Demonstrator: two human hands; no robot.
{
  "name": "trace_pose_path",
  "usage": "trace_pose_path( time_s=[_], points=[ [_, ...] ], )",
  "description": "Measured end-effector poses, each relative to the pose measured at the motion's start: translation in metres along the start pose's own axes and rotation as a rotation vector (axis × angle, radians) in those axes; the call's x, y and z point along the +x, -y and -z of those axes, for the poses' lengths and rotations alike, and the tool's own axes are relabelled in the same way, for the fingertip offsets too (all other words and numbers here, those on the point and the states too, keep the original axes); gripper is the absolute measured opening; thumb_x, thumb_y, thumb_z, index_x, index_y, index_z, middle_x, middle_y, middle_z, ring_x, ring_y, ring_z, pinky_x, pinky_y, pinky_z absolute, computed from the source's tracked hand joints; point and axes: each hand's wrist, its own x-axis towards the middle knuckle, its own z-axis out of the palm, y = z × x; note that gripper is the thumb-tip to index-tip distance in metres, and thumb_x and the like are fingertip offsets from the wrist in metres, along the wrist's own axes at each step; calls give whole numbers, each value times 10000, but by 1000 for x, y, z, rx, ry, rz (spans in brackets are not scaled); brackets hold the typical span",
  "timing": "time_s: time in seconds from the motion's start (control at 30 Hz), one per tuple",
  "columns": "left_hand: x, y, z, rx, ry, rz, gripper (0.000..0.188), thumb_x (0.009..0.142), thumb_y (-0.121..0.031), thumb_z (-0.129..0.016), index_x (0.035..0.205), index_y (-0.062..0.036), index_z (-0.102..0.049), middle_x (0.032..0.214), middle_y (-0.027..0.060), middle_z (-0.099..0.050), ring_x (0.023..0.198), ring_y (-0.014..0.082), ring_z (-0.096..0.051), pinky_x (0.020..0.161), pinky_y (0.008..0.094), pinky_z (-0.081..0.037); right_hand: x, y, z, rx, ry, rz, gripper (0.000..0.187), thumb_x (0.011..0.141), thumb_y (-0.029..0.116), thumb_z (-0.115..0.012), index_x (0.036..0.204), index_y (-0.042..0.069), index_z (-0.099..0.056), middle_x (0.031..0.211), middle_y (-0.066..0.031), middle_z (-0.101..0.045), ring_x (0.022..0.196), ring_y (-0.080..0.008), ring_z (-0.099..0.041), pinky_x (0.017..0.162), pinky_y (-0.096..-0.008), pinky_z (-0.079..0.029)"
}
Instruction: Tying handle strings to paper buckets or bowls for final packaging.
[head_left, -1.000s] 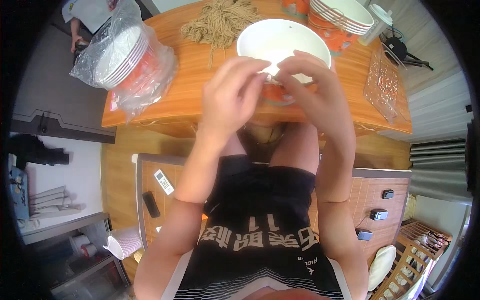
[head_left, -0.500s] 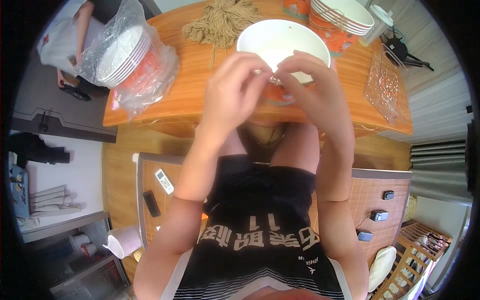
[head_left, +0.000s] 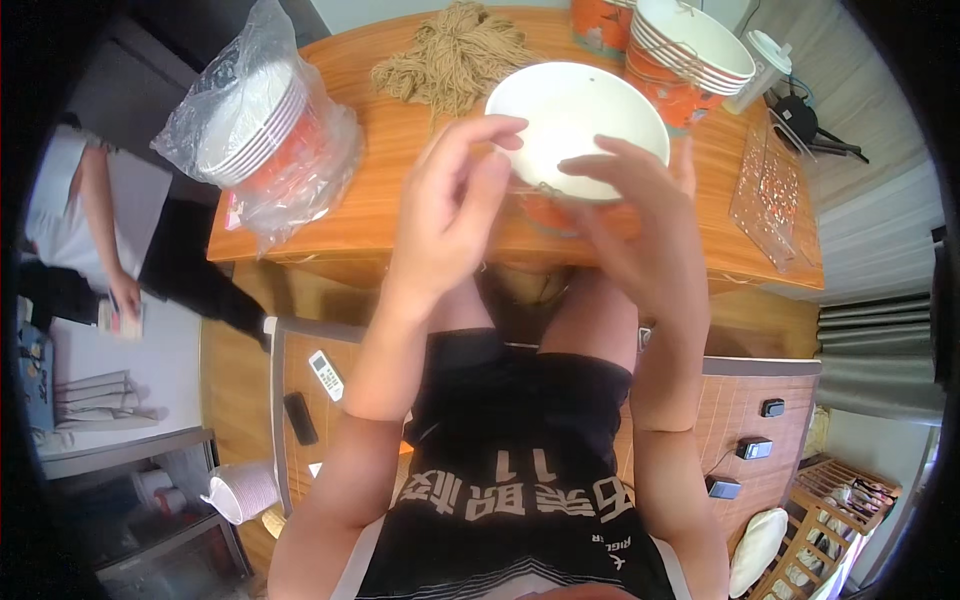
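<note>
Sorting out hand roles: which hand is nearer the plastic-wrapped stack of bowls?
Left. The left hand is just right of the wrapped stack; the right hand lies farther right, past the white bowl.

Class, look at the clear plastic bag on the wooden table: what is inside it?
The clear plastic bag holds a stack of orange-sided paper bowls lying on its side. Its crinkled folds hide the stack's far end.

The setting appears to be a small home workshop in a domestic room. A wooden table [head_left: 400,215] carries bagged stacks of paper bowls [head_left: 255,130] and a bundle of twine [head_left: 450,60]. Curtains [head_left: 875,360], a remote control [head_left: 326,375] and a wooden rack [head_left: 820,520] indicate a lived-in residence.
</note>
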Motion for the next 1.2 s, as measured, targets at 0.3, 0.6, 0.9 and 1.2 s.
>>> trace_pose_path(
  time_s=[0.3, 0.6, 0.9, 1.2],
  points=[
    [-2, -13, 4, -66, -83, -86, 392, 832, 73, -488, 1174, -26, -652, 981, 31, -584, 633, 46, -418, 579, 195, -354, 1, -11, -23, 38, 13, 46, 160, 847, 244, -780, 994, 180, -782, 748, -2, -716, 742, -183, -683, 1164, -469, -335],
    [1, -10, 10, 67, -57, -130, 466, 718, 80, -488, 1133, -37, -662, 956, 30, -580, 620, 65, -389, 557, 205, -333, 3, -13, -21, 20, 41, 36, 210, 820, 309, -803, 970, 164, -786, 745, -24, -729, 709, -181, -688, 1090, -414, -400],
    [2, -12, 13, 123, -41, -197, 427, 716, 73, -509, 1094, -44, -671, 965, 40, -595, 614, 76, -392, 553, 220, -338, 2, -7, -15, 26, -4, 59, 274, 830, 286, -811, 1081, 192, -755, 840, 37, -746, 812, -172, -698, 1139, -465, -362],
    [2, -30, 16, 181, -6, -228, 349, 747, 61, -549, 1054, -57, -668, 974, 35, -620, 616, 87, -422, 544, 220, -350, -3, -15, -12, -16, 36, 65, 218, 847, 122, -762, 1060, 168, -769, 862, -7, -756, 825, -158, -720, 1196, -504, -296]
  ],
)
